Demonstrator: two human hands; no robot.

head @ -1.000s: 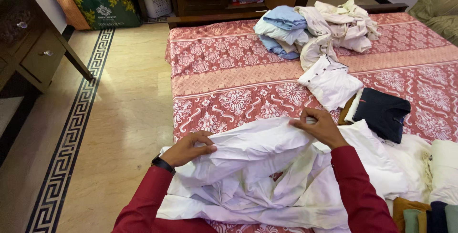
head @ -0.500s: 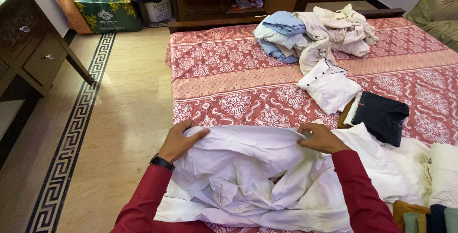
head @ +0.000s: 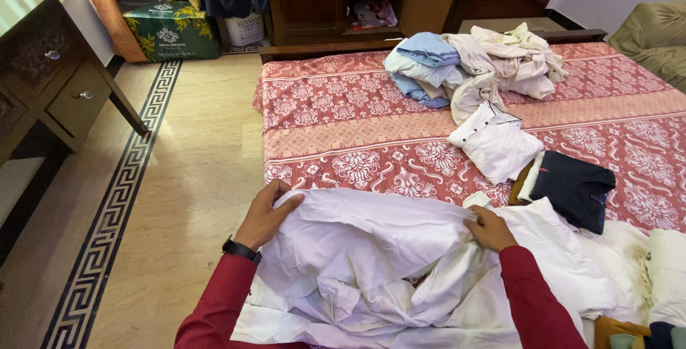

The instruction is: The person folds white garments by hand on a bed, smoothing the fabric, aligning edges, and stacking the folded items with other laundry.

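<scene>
Now the right hand (head: 489, 229) has slid down the white garment (head: 371, 238), both hands' grip closed on its edge; left hand (head: 264, 213) holds the far corner, cloth tauter between them.

A crumpled garment (head: 371, 249) lay on the near edge of the bed (head: 343, 106), with the left hand (head: 264, 213) at its left end and the right hand (head: 489, 229) at its right. Beyond the right hand lay 2 folded shirts side by side: 1 folded shirt (head: 494, 142) to the left, a second folded shirt (head: 575, 181) to its right. A heap of clothes (head: 471, 60) sat at the bed's far edge. Left of the bed stood a cabinet (head: 50, 85); a box (head: 170, 31) rested on the floor behind.
</scene>
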